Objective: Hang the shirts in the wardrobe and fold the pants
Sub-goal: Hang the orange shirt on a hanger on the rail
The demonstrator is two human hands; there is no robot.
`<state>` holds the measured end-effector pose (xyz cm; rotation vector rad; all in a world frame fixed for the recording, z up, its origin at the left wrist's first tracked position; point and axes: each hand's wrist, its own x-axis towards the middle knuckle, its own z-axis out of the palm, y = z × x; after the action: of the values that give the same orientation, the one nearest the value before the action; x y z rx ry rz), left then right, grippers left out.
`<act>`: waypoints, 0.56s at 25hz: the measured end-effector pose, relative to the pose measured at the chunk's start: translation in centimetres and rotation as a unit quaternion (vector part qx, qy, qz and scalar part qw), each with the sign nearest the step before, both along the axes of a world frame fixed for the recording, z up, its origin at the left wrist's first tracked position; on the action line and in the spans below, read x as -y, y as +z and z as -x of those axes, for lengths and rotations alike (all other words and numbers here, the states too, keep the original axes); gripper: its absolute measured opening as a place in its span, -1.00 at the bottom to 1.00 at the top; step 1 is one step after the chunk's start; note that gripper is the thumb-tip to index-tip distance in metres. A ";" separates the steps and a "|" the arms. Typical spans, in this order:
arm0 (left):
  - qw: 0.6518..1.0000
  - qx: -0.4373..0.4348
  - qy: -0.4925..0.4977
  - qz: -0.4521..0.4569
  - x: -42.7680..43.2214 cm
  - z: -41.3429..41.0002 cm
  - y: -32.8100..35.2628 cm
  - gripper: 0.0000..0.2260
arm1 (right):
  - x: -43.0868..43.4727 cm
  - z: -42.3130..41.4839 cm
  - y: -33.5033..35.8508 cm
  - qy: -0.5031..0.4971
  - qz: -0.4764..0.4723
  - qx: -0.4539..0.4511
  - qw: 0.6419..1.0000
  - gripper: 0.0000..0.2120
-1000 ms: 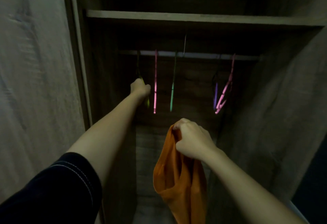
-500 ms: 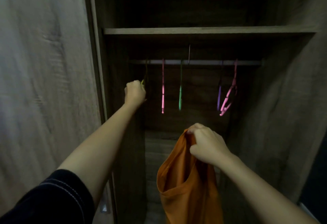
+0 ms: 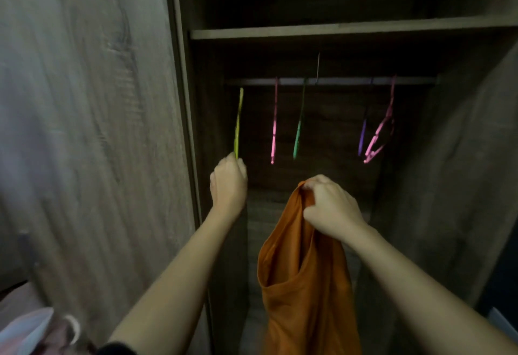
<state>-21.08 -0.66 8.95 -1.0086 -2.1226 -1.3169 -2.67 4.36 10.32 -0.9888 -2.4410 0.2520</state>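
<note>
**Inside the open wardrobe: one hanger in hand, one shirt in hand**

In the dim wardrobe [image 3: 462, 158], under a wooden shelf [image 3: 336, 31], a rail [image 3: 336, 81] runs across the hanging space. The left hand [image 3: 228, 183] is clenched round the lower end of a yellow-green hanger [image 3: 238, 122], which stands nearly upright above the fist, at the left of the compartment. Its top reaches close to the level of the rail; whether the hook touches the rail cannot be told in the dark.

The right hand [image 3: 330, 206] is closed on a bunched fold of an orange shirt [image 3: 305, 284], pinching the cloth at its top. The shirt hangs down from that grip in front of the wardrobe's lower part, an open fold gaping near its middle, its lower end running out of the bottom of the picture. The two hands are near each other but apart.

On the rail hang a pink hanger [image 3: 274, 125], a green hanger [image 3: 299, 127] just beside it, and further right a purple hanger [image 3: 362, 137] next to a tilted second pink hanger [image 3: 379, 133]. All four are empty.

To the left stands the wardrobe door [image 3: 84, 130], grey wood grain, blurred. At the lower left corner lies some pale, blurred cloth [image 3: 30, 329]; what it is cannot be told.
</note>
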 end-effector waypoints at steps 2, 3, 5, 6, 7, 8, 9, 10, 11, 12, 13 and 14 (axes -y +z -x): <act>0.999 -0.013 -0.002 0.041 3.8 -1.3 -4.1 -0.76 | -0.2 0.8 -1.1 0.003 0.008 0.020 1.000 -0.50; 0.997 -0.022 0.004 0.069 5.2 -1.7 -5.7 -0.75 | -0.6 1.2 -1.7 0.003 0.013 0.037 0.999 -0.50; 0.989 -0.016 0.045 0.142 7.9 -2.5 -8.2 -0.73 | -1.4 2.2 -3.3 0.001 0.028 0.069 0.997 -0.51; 0.983 -0.004 0.062 0.174 9.1 -2.9 -9.1 -0.73 | -1.8 2.6 -4.3 -0.003 0.037 0.082 0.996 -0.51; 0.978 0.003 0.067 0.196 10.2 -3.2 -9.8 -0.73 | -2.3 2.9 -5.3 -0.008 0.045 0.094 0.995 -0.51; 0.978 -0.004 0.056 0.202 11.4 -3.3 -10.3 -0.72 | -2.9 3.2 -6.3 -0.011 0.054 0.106 0.993 -0.51; 0.980 -0.024 0.031 0.197 12.6 -3.1 -10.7 -0.67 | -3.7 3.4 -7.2 -0.015 0.062 0.116 0.991 -0.51; 0.981 -0.053 0.005 0.188 13.7 -2.6 -11.1 -0.62 | -4.7 3.3 -7.8 -0.021 0.065 0.126 0.990 -0.53; 0.981 -0.086 -0.013 0.175 14.8 -1.6 -11.4 -0.59 | -5.6 3.2 -8.1 -0.029 0.067 0.137 0.988 -0.55; 0.981 -0.118 -0.022 0.156 16.0 -0.7 -11.6 -0.61 | -6.4 3.0 -8.3 -0.035 0.071 0.145 0.986 -0.56; 0.980 -0.142 -0.030 0.134 17.2 0.1 -11.6 -0.64 | -7.1 2.8 -8.2 -0.038 0.076 0.146 0.986 -0.56; 0.980 -0.161 -0.038 0.107 18.1 0.7 -11.6 -0.67 | -7.7 2.7 -8.0 -0.040 0.080 0.140 0.986 -0.55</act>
<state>-21.77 -18.80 -2.64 -1.3058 -2.0196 -0.8953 -5.34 12.08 2.32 -1.2652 -2.6569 0.3023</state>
